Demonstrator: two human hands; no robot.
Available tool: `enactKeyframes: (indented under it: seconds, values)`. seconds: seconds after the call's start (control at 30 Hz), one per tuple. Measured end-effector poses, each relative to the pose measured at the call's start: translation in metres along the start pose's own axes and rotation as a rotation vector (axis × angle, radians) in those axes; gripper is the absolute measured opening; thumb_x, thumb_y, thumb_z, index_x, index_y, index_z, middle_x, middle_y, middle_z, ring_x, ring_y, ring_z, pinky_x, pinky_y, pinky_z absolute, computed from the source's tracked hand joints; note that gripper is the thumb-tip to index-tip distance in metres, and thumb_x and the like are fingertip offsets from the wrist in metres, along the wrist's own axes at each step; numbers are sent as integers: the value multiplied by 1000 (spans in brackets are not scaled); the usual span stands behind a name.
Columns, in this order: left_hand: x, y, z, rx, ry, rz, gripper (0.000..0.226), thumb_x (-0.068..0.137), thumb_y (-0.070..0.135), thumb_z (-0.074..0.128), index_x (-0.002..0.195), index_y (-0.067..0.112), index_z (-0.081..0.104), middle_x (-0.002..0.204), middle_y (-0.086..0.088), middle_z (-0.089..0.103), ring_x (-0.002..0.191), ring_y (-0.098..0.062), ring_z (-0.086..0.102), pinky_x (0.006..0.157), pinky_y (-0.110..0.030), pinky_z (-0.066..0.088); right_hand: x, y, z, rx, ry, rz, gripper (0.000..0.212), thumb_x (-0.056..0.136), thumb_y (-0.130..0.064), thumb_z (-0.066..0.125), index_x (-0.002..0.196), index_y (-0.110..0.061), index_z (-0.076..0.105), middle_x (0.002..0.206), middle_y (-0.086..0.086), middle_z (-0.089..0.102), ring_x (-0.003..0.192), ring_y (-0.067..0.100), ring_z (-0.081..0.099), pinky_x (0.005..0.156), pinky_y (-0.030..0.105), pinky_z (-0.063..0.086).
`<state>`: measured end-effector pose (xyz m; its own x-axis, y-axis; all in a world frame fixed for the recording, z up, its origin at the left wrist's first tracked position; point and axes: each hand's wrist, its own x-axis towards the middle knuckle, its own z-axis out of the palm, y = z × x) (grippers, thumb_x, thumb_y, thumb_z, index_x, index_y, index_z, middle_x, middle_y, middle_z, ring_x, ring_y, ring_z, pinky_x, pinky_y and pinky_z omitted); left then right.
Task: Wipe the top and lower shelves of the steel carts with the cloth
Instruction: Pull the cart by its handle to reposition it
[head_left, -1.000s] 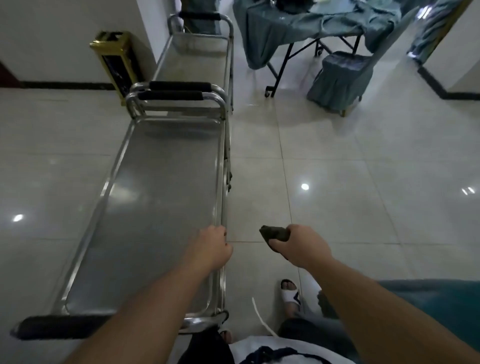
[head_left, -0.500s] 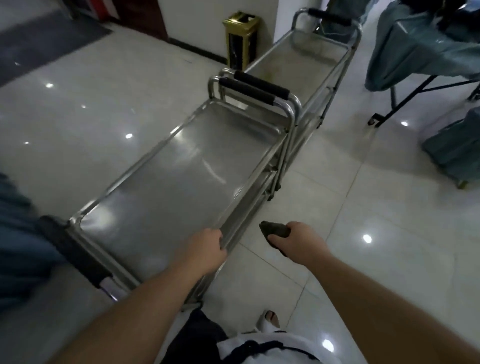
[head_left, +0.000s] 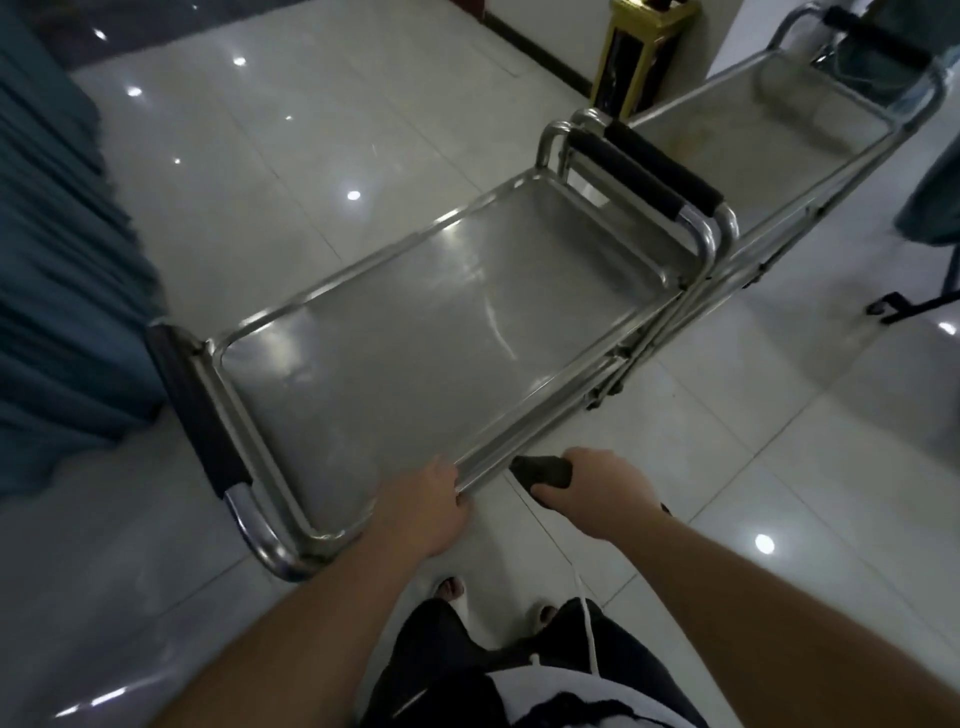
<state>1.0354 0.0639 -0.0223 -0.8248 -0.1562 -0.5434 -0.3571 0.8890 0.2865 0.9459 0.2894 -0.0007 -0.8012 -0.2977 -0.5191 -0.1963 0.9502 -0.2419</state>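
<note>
Gripping cart rim (head_left: 524, 441): left hand (head_left: 423, 504); right hand (head_left: 597, 493) holds cloth (head_left: 543, 470).

Glossy pale tiled floor (head_left: 270, 156) with light reflections, teal drape (head_left: 57, 249) at left, gold bin (head_left: 641, 57) by wall

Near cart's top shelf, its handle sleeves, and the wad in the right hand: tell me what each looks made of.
Top shelf: polished sheet steel by its look; it mirrors the ceiling lights in streaks.
Handle sleeves: matte black, probably foam or rubber; no shine beside the bright tube.
Cloth: dark and bunched in the right hand, likely fabric; weave too small to tell.
</note>
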Motion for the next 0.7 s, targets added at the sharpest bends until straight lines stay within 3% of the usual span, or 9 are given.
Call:
enactKeyframes:
  seconds: [0.2,0.3,0.4,0.53,0.7]
  values:
    - [-16,19,20,-80,67,-201,17,97,38,54,102,22,59,113,-6,67,106,-30,65,88,-39,54,37,16,-5,-132,-80,-146,41,80,-72,58,88,-32,60,77,-8,65,69,13,64,67,36,61]
    - [-26,36,41,-192,66,-368,28,101,36,53,122,20,63,126,-7,64,115,-29,62,97,-41,53,53,25,-11,-160,-134,-277,48,79,-75,56,78,-28,60,70,-5,65,63,15,63,59,33,56]
    - [-44,58,70,-481,71,-517,43,104,37,52,143,19,58,143,-4,59,128,-26,57,105,-36,47,60,36,-12,-235,-182,-360,46,81,-74,58,84,-28,60,74,-4,65,68,16,64,62,33,55]
    - [-74,74,107,-739,119,-677,40,101,40,55,138,25,63,141,1,62,119,-19,59,100,-32,46,61,47,-2,-272,-207,-376,41,82,-70,61,88,-29,59,74,-6,66,65,14,64,57,31,53]
    - [-90,52,135,-759,73,-844,34,102,35,51,133,25,62,134,-5,64,116,-25,61,104,-40,49,62,40,24,-327,-260,-440,41,82,-70,65,90,-30,58,76,-5,65,69,14,64,65,35,60]
